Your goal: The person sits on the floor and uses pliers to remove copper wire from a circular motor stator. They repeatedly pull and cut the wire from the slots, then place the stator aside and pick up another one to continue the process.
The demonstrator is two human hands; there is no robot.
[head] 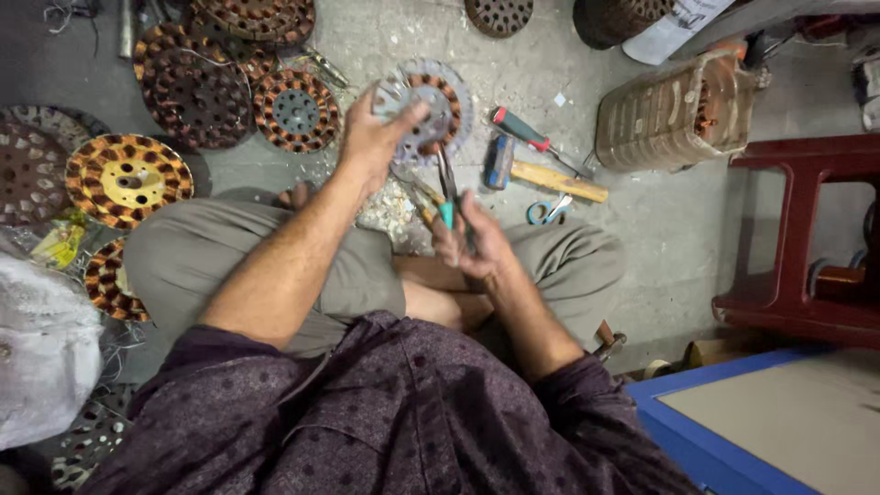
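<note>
Head view shows your left hand (pixel 371 137) with fingers curled around the rim of one round stator disc (pixel 423 108), held above the floor. Your right hand (pixel 472 243) closes around one pair of pliers (pixel 447 188), whose tip touches the disc's near edge.

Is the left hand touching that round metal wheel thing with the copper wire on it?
Touching. The head view shows the left hand gripping the round wound disc, with the thumb lying across its face and no gap between them.
</note>
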